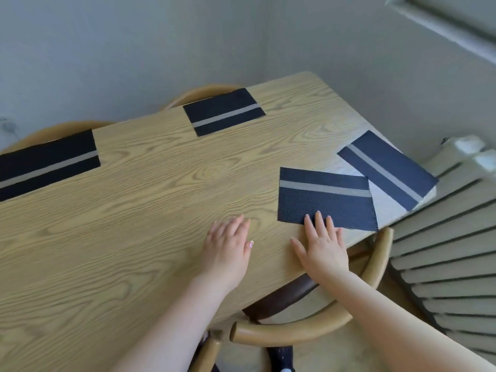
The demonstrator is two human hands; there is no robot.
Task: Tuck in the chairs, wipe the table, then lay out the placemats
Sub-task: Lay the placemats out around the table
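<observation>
Several dark blue placemats with a grey stripe lie on the wooden table (pixel 150 200). One placemat (pixel 326 198) lies near the front right edge, and the straight fingers of my right hand (pixel 320 245) rest on its near edge. My left hand (pixel 228 245) lies flat and open on the bare wood to its left. A second placemat (pixel 387 169) lies askew at the right end, overhanging the edge. Two others lie along the far side, one placemat (pixel 224 111) in the middle and one placemat (pixel 48 163) at the left.
A wooden chair (pixel 335 320) with a curved back is tucked under the near edge below my right arm. Two chair backs (pixel 198 93) show behind the far side. A white radiator (pixel 453 251) stands close to the table's right end. Walls enclose the corner.
</observation>
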